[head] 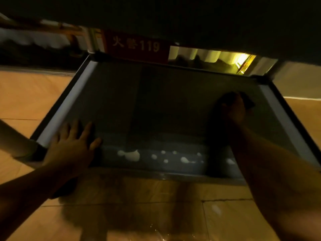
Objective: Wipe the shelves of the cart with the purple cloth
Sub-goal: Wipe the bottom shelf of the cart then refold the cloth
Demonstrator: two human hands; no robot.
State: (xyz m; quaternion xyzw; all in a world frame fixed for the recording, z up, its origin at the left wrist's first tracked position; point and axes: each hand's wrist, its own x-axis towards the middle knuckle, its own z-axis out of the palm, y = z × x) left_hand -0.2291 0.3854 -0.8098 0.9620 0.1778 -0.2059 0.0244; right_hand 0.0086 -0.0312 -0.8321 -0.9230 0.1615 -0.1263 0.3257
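I look down into a dim lower shelf of the cart (66,108), a grey tray with raised rims. My left hand (71,145) lies flat with fingers spread on the shelf's near left corner. My right hand (232,108) reaches deep to the far right of the shelf and presses a dark cloth (247,101) against the surface; its colour is hard to tell in the shadow. Several pale wet blotches (132,155) sit along the near edge of the shelf.
An upper shelf (173,18) overhangs the top of the view as a dark band. Behind the cart stands a red sign with white characters and "119" (137,46). Tan tiled floor (156,206) surrounds the cart.
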